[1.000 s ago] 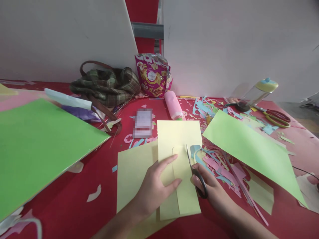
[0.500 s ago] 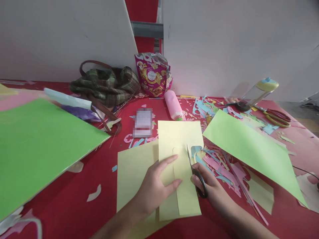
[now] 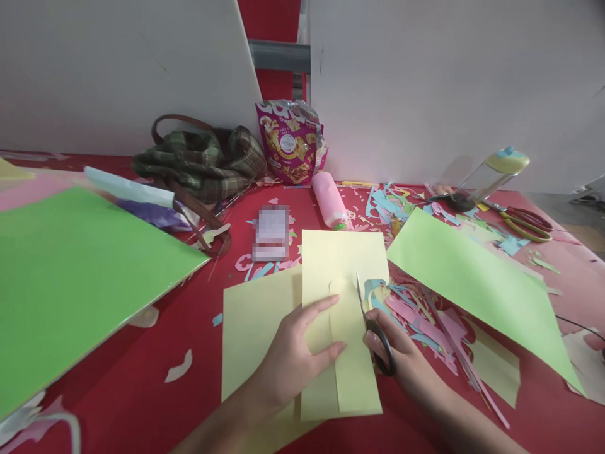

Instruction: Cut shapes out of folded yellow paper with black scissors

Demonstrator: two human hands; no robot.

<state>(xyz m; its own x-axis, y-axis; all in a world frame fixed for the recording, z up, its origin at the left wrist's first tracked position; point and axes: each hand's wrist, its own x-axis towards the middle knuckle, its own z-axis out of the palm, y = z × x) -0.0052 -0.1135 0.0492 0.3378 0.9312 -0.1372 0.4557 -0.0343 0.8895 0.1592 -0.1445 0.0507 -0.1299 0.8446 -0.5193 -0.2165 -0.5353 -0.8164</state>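
Yellow paper (image 3: pixel 344 255) overlies red table (image 3: pixel 198 340) near white panels (image 3: pixel 425 94), left grip (image 3: pixel 295 356) clasping it, right grip (image 3: pixel 404 353) scissors (image 3: pixel 374 326).

One left hand (image 3: pixel 293 358) and one right hand (image 3: pixel 399 352) are seen, with one pair of black-handled scissors (image 3: pixel 375 327) held. One plaid bag (image 3: pixel 198 161), one snack pouch (image 3: pixel 289 145), one pink bottle (image 3: pixel 328 198) and two green sheets (image 3: pixel 94 284) are counted; paper scraps (image 3: pixel 416 320) are too numerous to be tallied.
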